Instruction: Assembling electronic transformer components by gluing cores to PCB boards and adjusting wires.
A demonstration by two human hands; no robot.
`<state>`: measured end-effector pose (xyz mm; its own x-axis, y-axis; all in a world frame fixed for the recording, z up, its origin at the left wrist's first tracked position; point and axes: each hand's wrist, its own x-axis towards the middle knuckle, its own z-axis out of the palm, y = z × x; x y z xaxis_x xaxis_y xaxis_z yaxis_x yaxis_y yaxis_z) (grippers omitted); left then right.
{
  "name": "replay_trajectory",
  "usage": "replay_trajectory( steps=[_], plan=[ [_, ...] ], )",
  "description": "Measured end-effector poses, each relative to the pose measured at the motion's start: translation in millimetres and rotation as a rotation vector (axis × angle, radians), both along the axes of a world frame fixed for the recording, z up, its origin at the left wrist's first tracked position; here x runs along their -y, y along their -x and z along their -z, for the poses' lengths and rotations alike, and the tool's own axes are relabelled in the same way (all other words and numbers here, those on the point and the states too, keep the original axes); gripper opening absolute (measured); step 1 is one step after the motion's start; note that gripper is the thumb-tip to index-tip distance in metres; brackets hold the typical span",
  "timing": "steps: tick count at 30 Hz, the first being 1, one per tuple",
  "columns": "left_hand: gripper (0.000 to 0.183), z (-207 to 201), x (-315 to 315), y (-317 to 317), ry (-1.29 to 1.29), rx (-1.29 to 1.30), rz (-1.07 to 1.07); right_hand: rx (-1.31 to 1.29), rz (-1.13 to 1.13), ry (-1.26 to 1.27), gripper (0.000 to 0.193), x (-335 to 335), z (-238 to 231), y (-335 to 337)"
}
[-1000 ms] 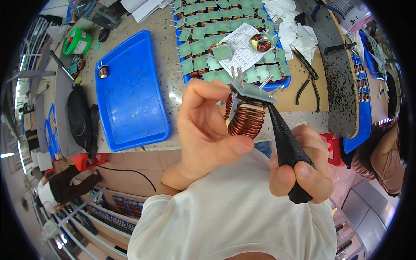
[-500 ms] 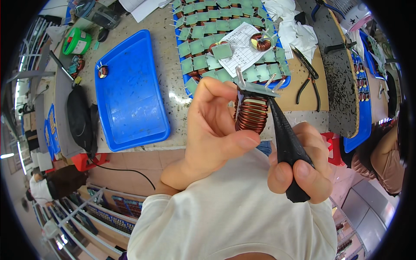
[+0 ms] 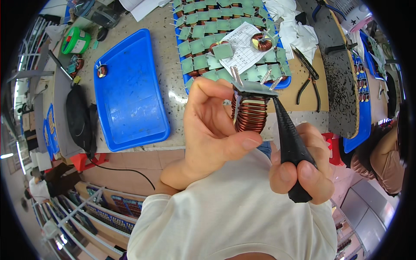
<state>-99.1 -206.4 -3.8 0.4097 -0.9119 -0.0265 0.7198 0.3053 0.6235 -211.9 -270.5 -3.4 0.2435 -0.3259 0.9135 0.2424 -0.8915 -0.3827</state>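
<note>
My left hand (image 3: 212, 125) pinches a copper-wound toroidal coil (image 3: 251, 113) between thumb and fingers. A pale green board (image 3: 255, 88) sits on top of the coil, with several silvery leads standing up from it. Closed in my right hand (image 3: 305, 169) is a black tapered cone (image 3: 291, 141), wide at the bottom and pointed at the top. Its tip meets the right end of the board's underside, or lies very close to it. Dark material shows along the seam between board and coil.
At the back, a blue tray (image 3: 284, 82) holds rows of similar coils with green boards, with a printed sheet (image 3: 247, 56) on top. A second blue tray (image 3: 130, 99) at left contains one coil. Pliers (image 3: 308, 84) and a white cloth (image 3: 297, 34) lie at right.
The coil has tilted slightly in my left hand, so its board lies more level. The black cone's tip has shifted a little to the right, along with my right hand.
</note>
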Motion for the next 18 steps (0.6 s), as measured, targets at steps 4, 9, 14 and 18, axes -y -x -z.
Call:
replay_trajectory(
  steps=[4,9,14,18],
  plan=[
    [0.054,-3.2,-1.3,0.0,-0.023,-0.028,0.024,-0.008,-0.020,-0.018,0.036,-1.0,-0.1,-0.8],
    [0.049,-2.4,-1.6,-2.1,-0.022,-0.093,0.073,0.008,-0.020,-0.016,0.036,-0.6,1.0,-2.3],
    [0.045,-1.4,-0.9,-0.1,0.012,-0.121,0.080,0.018,-0.029,-0.028,0.035,-1.7,-0.1,-1.1],
    [0.043,-0.7,-0.3,-0.4,0.031,-0.105,0.090,-0.001,-0.046,-0.043,0.035,-3.6,-0.7,0.4]
  ],
)
